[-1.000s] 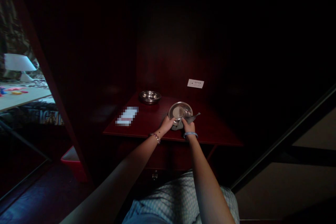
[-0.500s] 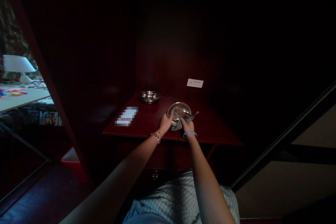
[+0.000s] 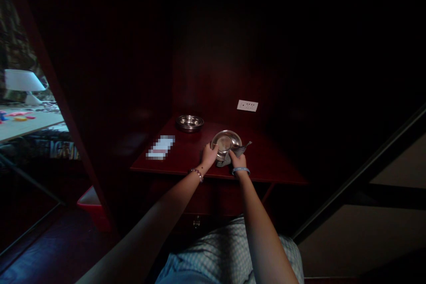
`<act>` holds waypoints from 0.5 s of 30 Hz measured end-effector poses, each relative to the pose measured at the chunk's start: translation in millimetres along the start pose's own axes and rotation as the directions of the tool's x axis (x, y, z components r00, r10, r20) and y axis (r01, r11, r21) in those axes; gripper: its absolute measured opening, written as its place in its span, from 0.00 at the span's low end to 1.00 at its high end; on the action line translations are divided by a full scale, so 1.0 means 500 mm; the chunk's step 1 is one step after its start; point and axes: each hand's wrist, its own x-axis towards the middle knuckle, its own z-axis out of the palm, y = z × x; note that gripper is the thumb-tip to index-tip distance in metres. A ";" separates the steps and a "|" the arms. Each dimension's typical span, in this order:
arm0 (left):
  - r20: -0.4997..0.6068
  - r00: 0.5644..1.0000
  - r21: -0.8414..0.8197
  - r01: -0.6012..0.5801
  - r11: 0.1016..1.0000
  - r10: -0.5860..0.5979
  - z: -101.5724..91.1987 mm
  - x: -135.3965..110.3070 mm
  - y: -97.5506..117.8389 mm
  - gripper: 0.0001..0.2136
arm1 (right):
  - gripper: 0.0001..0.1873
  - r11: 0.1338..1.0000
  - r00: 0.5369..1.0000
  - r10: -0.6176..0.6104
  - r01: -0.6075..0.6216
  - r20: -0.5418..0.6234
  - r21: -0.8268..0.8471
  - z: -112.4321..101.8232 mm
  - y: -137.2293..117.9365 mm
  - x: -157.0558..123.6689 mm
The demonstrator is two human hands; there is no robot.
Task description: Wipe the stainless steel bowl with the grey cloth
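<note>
A shiny metal bowl (image 3: 225,143), shallow and round, is tilted toward me above the dark red desktop. My left hand (image 3: 209,155) grips its left rim, thumb on the inside and the other fingers hidden behind. My right hand (image 3: 238,159) is closed on a grey cloth (image 3: 223,160), pressed against the bowl's lower right rim. One corner of the cloth sticks out to the right. Farther back on the left, more metal bowls (image 3: 189,123) sit, apparently stacked, on the desktop.
The dark red desktop (image 3: 266,164) ends at a front edge close to me. A blurred pale rectangle (image 3: 161,147) lies on its left. A white socket plate (image 3: 247,105) is on the back wall. Below left stands a red bin (image 3: 95,207); a lamp (image 3: 24,80) stands on a table beyond.
The bowl has shifted very slightly to the left and turned a little in my hands. Both hands keep nearly the same place; the cloth stays against the rim.
</note>
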 end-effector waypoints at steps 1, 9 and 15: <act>0.001 1.000 -0.007 -0.001 1.000 0.001 0.000 0.000 -0.001 0.06 | 0.18 1.000 1.000 -0.001 0.001 -0.001 -0.004 0.000 0.001 0.000; 0.058 0.997 -0.033 -0.040 0.999 0.042 0.001 0.002 -0.007 0.10 | 0.18 1.000 1.000 -0.001 0.001 -0.008 -0.004 -0.003 -0.009 -0.004; 0.108 0.993 -0.163 -0.036 0.986 0.054 -0.001 -0.003 -0.001 0.11 | 0.16 1.000 1.000 0.019 -0.019 -0.021 -0.021 -0.004 -0.019 -0.007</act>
